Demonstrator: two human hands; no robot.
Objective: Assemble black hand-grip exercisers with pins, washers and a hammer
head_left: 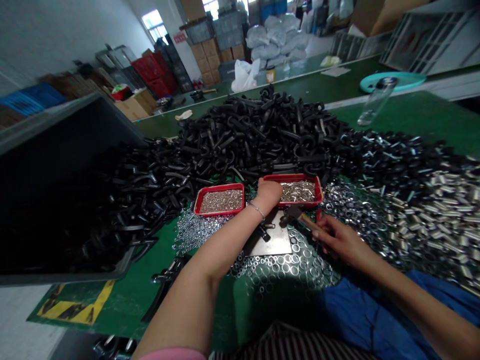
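Observation:
My left hand [268,192] reaches forward to the near-left edge of a red tray of small silver pins [300,190]; its fingers are curled down into the tray and what they pinch is hidden. My right hand [339,240] is closed round the wooden handle of a small hammer [296,216], whose head hangs over a dark metal plate [275,240]. A small black part [263,231] lies on that plate. A second red tray [220,199] of tiny silver pieces sits to the left.
A big heap of black curved parts [255,135] fills the green table behind the trays. Silver washers [285,265] and metal sleeves [446,210] spread at front and right. A dark bin [56,190] stands left. A clear bottle [375,100] stands at back right.

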